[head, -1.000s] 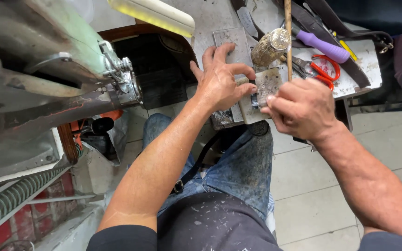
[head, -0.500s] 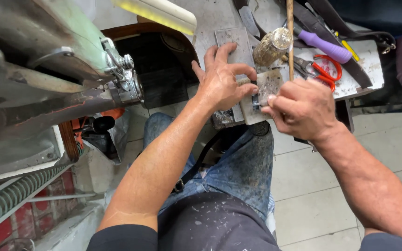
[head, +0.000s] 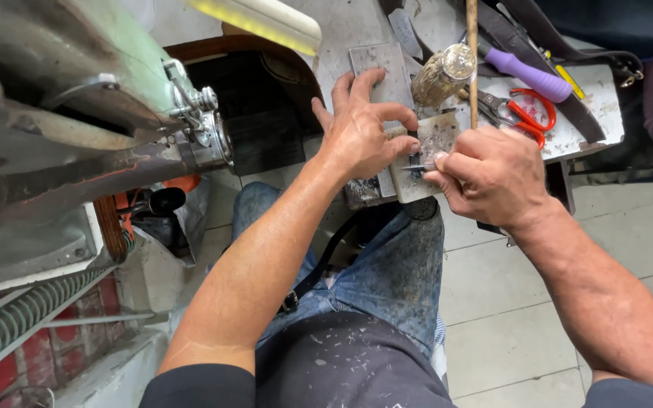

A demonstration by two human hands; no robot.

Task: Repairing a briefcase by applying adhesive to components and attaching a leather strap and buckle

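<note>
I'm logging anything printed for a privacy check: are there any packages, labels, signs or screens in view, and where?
None show: no package, label, sign or screen.
Nearest to a container: a clear, grimy jar with a pale lid, lying tilted on the grey worktop beyond both hands.

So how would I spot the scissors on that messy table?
Look at the grey worktable above the right hand. Just past its knuckles lie the scissors. Their bright red loop handles mark them out from the purple-handled tool beside them.
</note>
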